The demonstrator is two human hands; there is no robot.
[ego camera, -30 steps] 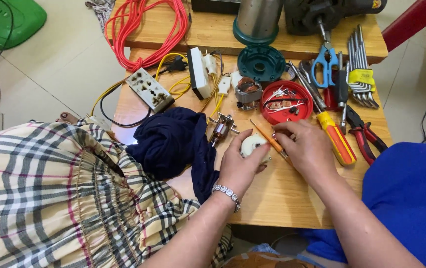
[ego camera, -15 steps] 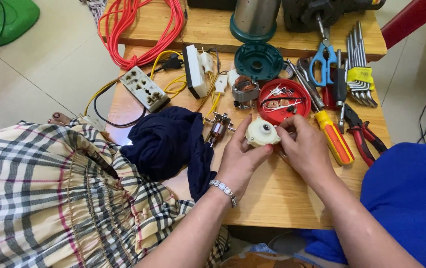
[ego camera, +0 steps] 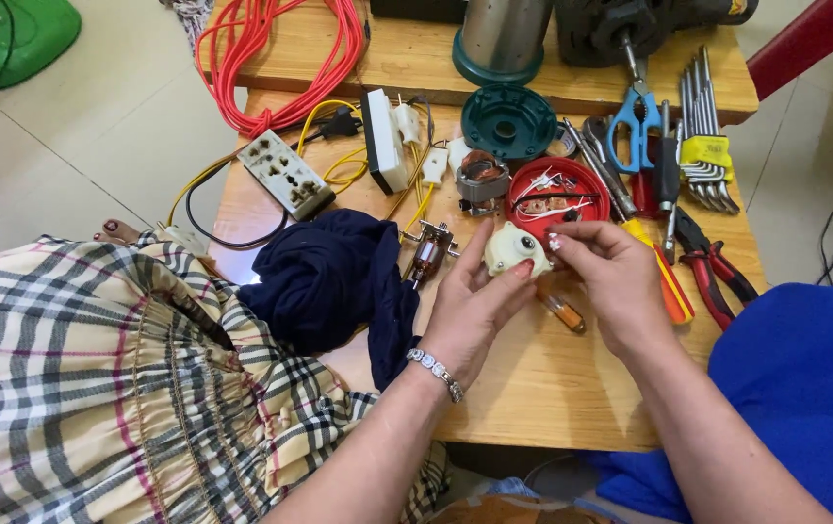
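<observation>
Since the earlier frame, our right hand (ego camera: 610, 277) has lifted off the amber screwdriver (ego camera: 560, 311). Both hands pinch the cream motor cap (ego camera: 515, 248), left hand (ego camera: 470, 306) gripping beneath, above the table (ego camera: 552, 388).

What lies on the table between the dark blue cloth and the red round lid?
In the head view, a small motor armature lies between the dark blue cloth and the red round lid; the cream plastic part, held by both hands, is also there.

Cream motor cap (ego camera: 515, 250), red dish (ego camera: 558, 199), navy cloth (ego camera: 334, 277).
</observation>
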